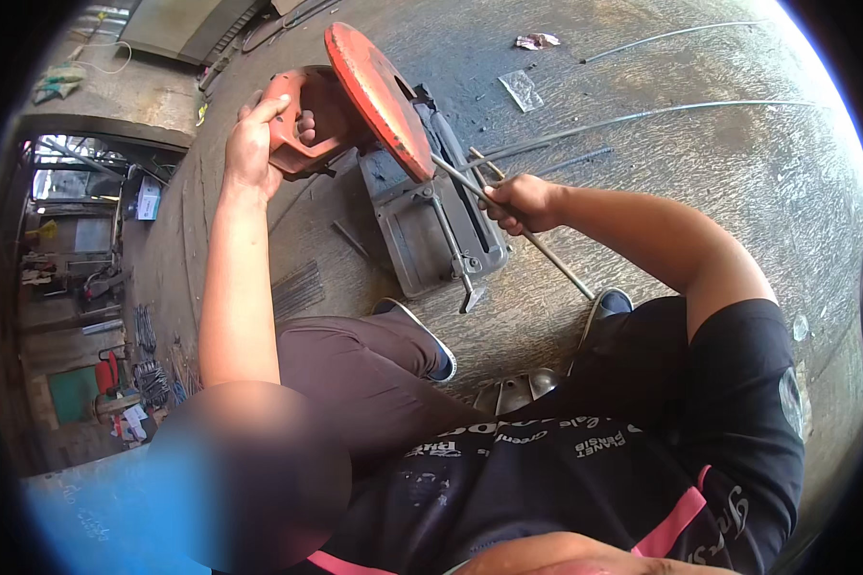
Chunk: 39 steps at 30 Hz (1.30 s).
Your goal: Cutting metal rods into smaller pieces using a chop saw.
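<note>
Head view showed my left grip [256,141] wrapped round the red handle [328,150], my right grip [524,203] round a rod [462,177], its tip beyond that grip near the guard [378,103], liable to twist if held slackly.

Left fingers [306,128] partly hidden by orange handle [285,137], forearm [238,297] blurred lower down

Bright light floods in from the right of the orange saw [376,101], where the floor [681,158] gleams and burns out to white at the rim! Left of the saw, the cluttered recess [72,316] sinks into dim shadow. Around the saw it's crisp; below and left, a round patch [273,479] blurs completely beside a hazy blue surface [105,522]. Fisheye bends the edges, corners falling black.
</note>
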### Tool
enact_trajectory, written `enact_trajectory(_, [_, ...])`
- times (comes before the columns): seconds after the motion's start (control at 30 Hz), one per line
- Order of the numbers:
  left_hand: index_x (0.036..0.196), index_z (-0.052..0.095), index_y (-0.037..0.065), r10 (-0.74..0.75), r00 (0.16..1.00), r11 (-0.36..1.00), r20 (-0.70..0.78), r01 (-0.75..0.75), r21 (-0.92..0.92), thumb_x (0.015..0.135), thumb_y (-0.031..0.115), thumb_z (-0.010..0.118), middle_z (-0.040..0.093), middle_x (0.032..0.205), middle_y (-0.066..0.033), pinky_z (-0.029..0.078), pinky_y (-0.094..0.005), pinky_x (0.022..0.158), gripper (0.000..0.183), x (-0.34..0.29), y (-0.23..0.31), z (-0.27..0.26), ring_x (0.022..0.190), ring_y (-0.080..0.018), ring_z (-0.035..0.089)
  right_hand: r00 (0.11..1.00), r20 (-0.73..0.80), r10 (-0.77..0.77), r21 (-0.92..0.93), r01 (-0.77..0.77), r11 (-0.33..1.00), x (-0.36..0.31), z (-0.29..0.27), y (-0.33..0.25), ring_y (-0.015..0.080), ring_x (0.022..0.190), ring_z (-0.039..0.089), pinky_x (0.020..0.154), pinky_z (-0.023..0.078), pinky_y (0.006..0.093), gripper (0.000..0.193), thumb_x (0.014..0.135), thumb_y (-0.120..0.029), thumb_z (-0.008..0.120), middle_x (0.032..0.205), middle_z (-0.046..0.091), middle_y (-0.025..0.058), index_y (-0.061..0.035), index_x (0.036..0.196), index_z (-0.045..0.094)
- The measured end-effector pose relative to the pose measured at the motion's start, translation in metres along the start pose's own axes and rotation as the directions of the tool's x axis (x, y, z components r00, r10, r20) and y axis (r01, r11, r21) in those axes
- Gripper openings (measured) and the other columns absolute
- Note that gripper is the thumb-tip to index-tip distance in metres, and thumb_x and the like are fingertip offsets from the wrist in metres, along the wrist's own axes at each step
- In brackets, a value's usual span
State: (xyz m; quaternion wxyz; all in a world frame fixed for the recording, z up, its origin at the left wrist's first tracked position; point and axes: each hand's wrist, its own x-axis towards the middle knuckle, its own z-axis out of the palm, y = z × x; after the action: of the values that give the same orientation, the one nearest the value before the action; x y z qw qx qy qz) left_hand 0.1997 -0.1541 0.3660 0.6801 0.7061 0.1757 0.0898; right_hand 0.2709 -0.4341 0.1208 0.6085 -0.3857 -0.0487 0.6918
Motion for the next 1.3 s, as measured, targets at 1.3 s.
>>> enact_trajectory(1.3, [0.108, 0.053, -0.004, -0.024, 0.996, 1.0, -0.086, 0.024, -0.004, 0.086, 0.014, 0.053, 0.06, 0.081, -0.0116, 0.05, -0.0277, 0.061, 0.028, -0.005, -0.001, 0.006, 0.07, -0.0161, 0.058, 0.82, -0.47, -0.328, -0.664, -0.084, 0.743, 0.04, -0.01, 0.001, 0.0134, 0.052, 0.053, 0.041, 0.04, 0.0292, 0.023, 0.085, -0.021, 0.064, 0.066, 0.055, 0.0072, -0.0008, 0.087, 0.052])
